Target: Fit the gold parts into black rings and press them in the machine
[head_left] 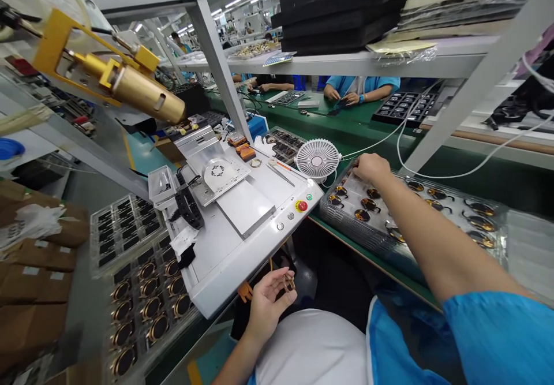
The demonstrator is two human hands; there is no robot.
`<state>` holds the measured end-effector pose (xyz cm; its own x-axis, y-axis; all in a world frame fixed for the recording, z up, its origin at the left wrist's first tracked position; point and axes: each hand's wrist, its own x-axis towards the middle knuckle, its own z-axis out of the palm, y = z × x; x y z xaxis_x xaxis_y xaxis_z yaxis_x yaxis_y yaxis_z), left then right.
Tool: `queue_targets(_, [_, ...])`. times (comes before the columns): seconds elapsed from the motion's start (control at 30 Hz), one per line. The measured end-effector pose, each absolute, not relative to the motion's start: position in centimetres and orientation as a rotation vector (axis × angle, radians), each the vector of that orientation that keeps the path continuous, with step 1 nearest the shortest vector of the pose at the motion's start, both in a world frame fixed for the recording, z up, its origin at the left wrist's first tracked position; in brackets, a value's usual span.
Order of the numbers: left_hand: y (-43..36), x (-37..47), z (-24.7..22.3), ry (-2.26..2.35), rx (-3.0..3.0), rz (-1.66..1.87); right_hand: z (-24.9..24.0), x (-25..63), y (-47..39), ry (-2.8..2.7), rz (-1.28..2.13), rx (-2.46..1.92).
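Observation:
My left hand (269, 304), low in front of my lap, pinches a small gold ring-shaped part (289, 283) between thumb and fingers. My right hand (373, 168) reaches to the far left corner of a clear plastic tray (415, 232) on the right-hand bench. Its fingers are closed and point down; what they hold, if anything, is hidden. Round dark-and-gold parts (362, 215) with thin dark tails lie in the tray's pockets, below my right forearm. Between the hands stands a white machine (225, 269) with a metal fixture (219, 171) on top.
A gold cylindrical machine head (147, 93) hangs over the fixture. A white fan (318, 159), tweezers (280, 172) and a red stop button (302, 206) are near the machine's right end. Trays of round gold-rimmed parts (151, 309) lie at left. Co-workers' hands (352, 97) show across the green bench.

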<state>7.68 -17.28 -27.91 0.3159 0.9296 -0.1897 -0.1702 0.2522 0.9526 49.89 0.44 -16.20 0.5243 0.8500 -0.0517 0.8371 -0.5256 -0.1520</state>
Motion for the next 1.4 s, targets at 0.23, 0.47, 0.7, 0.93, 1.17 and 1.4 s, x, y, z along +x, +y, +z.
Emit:
queue_targets(0.23, [-17.7,6.9,-28.8,1.004,1.052,0.907,-16.2,49.7,1.8,-1.701,0.113,-2.741])
queue_targets(0.47, [-17.3,7.1,-28.1,0.917,0.995,0.931,-15.6,50.2,0.5,-1.617,0.077,-2.697])
queue_targets(0.7, [-16.6,8.4,-25.4,0.853,0.872,0.901,-15.8,44.6,-7.5,-1.526,0.624,-1.912])
queue_targets(0.93, [-14.2,10.9,-22.0,0.647,0.976,0.846,-18.2,34.6,-14.9,-1.404,1.049,-1.192])
queue_targets(1.17, [-14.6,10.1,-21.5,0.538,0.893,0.806,-19.0,32.3,-16.7,-1.429,1.113,-1.128])
queue_targets(1.4, [-14.0,8.7,-20.6,0.501,0.867,0.555,-18.1,31.8,-17.3,-1.824,0.875,-1.085])
